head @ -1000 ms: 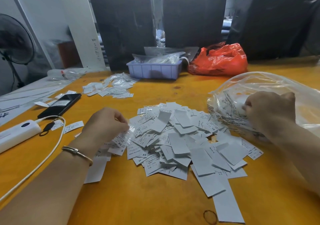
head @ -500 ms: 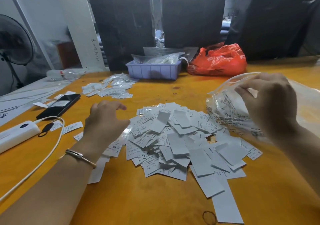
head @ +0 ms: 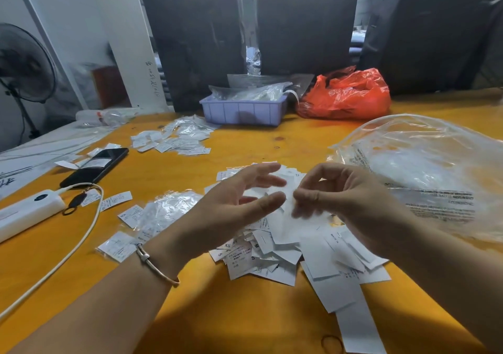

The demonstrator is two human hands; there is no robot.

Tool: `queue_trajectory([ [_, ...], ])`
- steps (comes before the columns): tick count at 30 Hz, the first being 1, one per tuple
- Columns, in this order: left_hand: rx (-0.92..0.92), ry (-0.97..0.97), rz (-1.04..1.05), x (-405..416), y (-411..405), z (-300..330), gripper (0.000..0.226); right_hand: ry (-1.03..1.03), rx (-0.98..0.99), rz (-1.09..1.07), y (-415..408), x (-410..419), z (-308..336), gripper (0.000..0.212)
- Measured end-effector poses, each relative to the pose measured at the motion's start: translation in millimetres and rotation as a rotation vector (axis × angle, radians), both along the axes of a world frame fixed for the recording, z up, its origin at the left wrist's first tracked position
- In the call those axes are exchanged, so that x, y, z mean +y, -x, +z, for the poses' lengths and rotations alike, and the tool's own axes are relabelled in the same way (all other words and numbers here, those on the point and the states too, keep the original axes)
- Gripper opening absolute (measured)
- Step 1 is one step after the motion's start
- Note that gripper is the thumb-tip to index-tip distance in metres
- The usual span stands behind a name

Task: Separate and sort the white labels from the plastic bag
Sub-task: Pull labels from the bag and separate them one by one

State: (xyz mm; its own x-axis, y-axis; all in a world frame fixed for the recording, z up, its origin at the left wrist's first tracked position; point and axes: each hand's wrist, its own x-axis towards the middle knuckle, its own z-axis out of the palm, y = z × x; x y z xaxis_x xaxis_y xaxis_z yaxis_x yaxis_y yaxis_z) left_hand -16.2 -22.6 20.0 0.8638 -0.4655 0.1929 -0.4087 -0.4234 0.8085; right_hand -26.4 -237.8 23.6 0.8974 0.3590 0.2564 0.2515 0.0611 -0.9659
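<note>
Right hand (head: pixel 351 203) pinches blurred label (head: pixel 288 203); left hand (head: pixel 239 203) open beside. Peel singly above pile (head: pixel 272 255).

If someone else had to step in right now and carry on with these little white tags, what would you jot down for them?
Left hand: open, fingers spread above the pile, holding nothing.
Right hand: pinching a white label just over the pile; the frame is blurred there.
Main pile of loose labels lies mid-table. The large clear plastic bag lies to the right, no hand on it.
Small clear packets sit left of the pile; a smaller heap lies further back.
Done: labels tipped out. Left: most of the pile looks unsorted.
</note>
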Motion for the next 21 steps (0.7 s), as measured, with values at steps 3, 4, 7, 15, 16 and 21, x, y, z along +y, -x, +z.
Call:
queue_trajectory([
  [3,0.04,0.092,-0.059,-1,3,3,0.032,-0.023,-0.002,0.033,3,3,1,0.019],
  [4,0.051,0.129,-0.067,0,4,3,0.025,-0.031,0.003,0.03,3,4,2,0.02],
  [7,0.059,0.138,-0.038,3,3,5,0.023,-0.063,0.03,0.01,2,2,3,0.021],
  [15,0.134,0.159,-0.126,-3,8,6,0.011,-0.113,-0.011,-0.002,6,8,5,0.024],
  [16,0.122,0.175,-0.115,-2,8,7,0.011,-0.115,-0.013,-0.033,4,6,5,0.025],
  [21,0.076,0.185,-0.008,5,5,6,0.017,0.016,-0.127,-0.382,-13,-20,8,0.015],
])
